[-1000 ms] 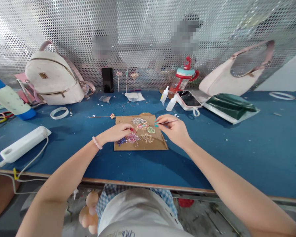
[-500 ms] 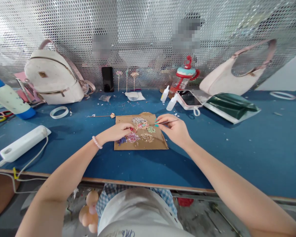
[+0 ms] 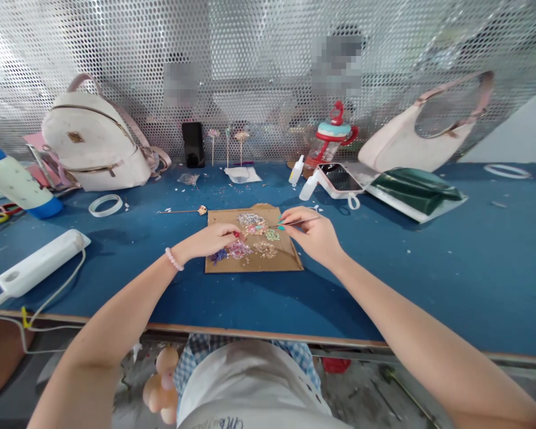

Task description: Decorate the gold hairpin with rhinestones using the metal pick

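Observation:
A brown cardboard sheet [image 3: 287, 261] lies on the blue table [image 3: 384, 274], carrying small piles of coloured beads [image 3: 253, 223]. My left hand [image 3: 211, 239] rests on the sheet's left side, fingers curled down onto the beads near a purple pile [image 3: 219, 255]. My right hand [image 3: 315, 233] pinches thin metal tweezers [image 3: 295, 223], whose tips point left over the bead piles.
A gold hair stick [image 3: 183, 211] lies left of the sheet. Glue bottles [image 3: 296, 171], a phone in a white case [image 3: 338, 178], a drink bottle [image 3: 330, 138], a white backpack [image 3: 96, 143], a pale handbag [image 3: 411, 143], a power strip [image 3: 40, 262] and tape rings [image 3: 105, 205] surround it.

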`<state>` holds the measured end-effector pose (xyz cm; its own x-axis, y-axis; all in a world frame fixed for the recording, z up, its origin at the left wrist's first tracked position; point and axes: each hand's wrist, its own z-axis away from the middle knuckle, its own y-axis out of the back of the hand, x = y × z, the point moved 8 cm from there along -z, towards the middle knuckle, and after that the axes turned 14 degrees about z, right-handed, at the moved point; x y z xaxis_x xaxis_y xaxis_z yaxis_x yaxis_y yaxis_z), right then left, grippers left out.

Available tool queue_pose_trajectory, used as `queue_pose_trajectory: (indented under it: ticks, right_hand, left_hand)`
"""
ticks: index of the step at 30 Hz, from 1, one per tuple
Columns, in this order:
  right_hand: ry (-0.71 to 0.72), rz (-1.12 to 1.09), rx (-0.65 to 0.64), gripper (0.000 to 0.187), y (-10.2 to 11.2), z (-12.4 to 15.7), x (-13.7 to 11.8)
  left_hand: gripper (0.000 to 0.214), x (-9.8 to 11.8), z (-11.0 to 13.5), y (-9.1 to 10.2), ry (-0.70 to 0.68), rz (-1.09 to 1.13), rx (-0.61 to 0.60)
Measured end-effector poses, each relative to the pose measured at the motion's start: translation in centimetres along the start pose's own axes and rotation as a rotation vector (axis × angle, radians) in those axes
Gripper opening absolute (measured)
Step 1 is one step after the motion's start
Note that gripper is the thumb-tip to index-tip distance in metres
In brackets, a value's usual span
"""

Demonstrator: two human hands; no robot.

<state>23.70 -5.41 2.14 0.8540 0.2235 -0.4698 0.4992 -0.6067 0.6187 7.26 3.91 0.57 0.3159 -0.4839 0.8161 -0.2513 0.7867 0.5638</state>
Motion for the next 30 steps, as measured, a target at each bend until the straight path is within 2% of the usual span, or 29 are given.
queue_pose_trajectory:
  ticks: [12,30]
  right_hand:
    - [0.042,-0.004,0.007,0.021,-0.15,0.09,0.15]
    - [-0.015,-0.066,-0.028,0.021,-0.54,0.13,0.65]
  left_hand:
    - [0.026,-0.24,-0.24,-0.05,-0.017,-0.009,-0.009]
    - [0.027,-0.12,-0.16,-0.09,-0.012,-0.014,-0.013]
